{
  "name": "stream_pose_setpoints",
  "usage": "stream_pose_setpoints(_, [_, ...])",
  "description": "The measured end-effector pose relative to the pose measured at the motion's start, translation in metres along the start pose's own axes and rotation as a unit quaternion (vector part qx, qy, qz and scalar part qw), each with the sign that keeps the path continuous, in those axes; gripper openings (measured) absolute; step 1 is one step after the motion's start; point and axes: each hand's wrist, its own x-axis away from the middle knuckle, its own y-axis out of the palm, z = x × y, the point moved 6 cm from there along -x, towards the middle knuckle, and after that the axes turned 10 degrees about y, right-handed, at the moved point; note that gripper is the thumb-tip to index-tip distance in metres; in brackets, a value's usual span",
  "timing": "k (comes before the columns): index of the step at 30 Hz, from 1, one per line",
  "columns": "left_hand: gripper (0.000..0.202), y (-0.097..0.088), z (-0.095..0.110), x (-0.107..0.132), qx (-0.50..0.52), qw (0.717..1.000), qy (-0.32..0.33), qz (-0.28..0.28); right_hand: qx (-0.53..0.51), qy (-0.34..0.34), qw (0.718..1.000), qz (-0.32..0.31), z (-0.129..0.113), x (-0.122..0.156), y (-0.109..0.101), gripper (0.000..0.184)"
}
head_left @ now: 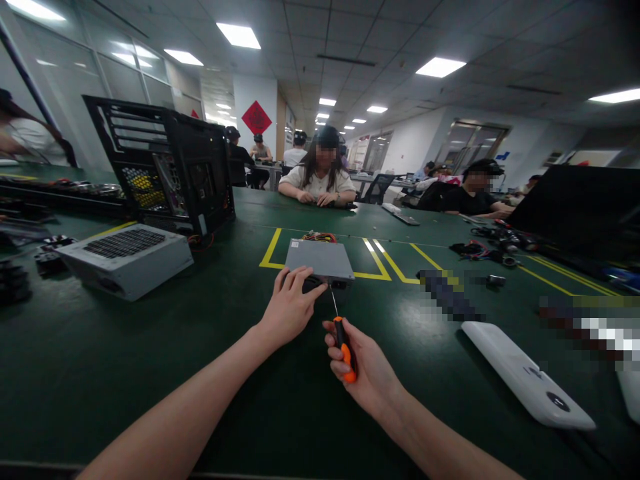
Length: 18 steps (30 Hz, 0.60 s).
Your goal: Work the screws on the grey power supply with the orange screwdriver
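Head view: the desk (280, 427) shows its near edge along the bottom, with green surface stretching around both forearms, between a larger silver unit (145, 275) on the left and a white panel (520, 373) on the right. The left hand (290, 307) reaches forward, fingers spread over the near left corner of the gray metal box (320, 259), which sits ahead, partly inside yellow tape (273, 250). The right hand (367, 367), angled inward, wraps its grip around an orange-black screwdriver (345, 353), tip at the box's near face.
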Motion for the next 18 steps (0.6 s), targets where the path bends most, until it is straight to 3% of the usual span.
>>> stream_pose_setpoints(4, [0.037, 0.0011, 0.0004, 0.0002, -0.004, 1.0, 0.001, -0.004, -0.016, -0.018, 1.0, 0.002, -0.0029, -0.0006, -0.0013, 0.014])
stream_pose_setpoints(9, [0.038, 0.0015, -0.0003, 0.0005, -0.001, 1.0, -0.002, 0.0, -0.011, 0.004, 1.0, -0.009, -0.0009, -0.0026, -0.0009, 0.024])
stream_pose_setpoints(14, [0.037, 0.0002, 0.0002, -0.0003, -0.001, 1.0, 0.002, 0.0, -0.017, -0.01, 1.0, 0.024, -0.0013, -0.0014, -0.0028, 0.016])
stream_pose_setpoints(18, [0.037, -0.0011, 0.0012, -0.0007, -0.005, 1.0, 0.002, -0.001, -0.016, -0.01, 1.0, -0.007, -0.0014, -0.0017, 0.0006, 0.019])
